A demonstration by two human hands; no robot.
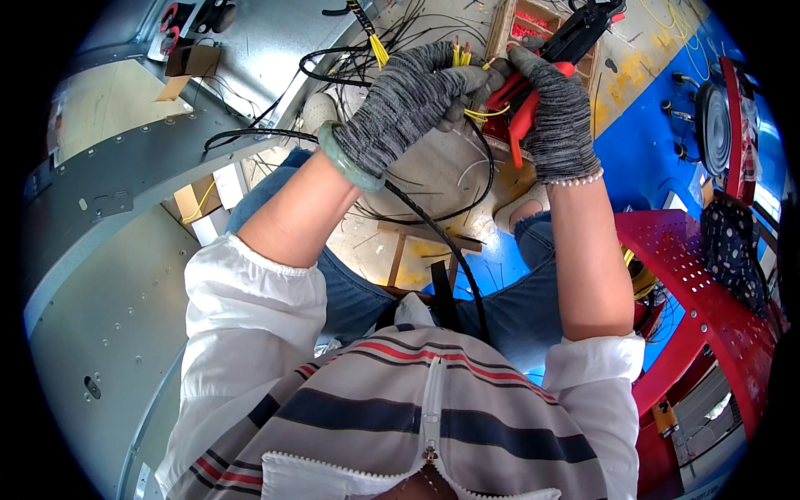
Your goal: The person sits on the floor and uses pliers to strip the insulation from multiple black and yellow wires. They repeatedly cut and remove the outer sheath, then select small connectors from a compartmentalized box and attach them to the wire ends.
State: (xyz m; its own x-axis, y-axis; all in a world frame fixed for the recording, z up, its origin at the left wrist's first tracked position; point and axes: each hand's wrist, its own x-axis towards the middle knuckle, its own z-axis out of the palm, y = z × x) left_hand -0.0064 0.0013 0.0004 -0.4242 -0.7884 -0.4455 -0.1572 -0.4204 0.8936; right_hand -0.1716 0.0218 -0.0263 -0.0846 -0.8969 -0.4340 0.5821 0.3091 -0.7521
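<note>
Left grip holds wires; right grip, pliers crossing box edge.

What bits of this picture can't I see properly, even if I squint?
All in the head view:
Yellow wires: partly hidden by the fingers of the left hand.
Red-handled tool: partly covered by the right hand.
Red pieces in the wooden box: too small to tell what they are.
Black cable: its lower end disappears behind the striped top.
</note>
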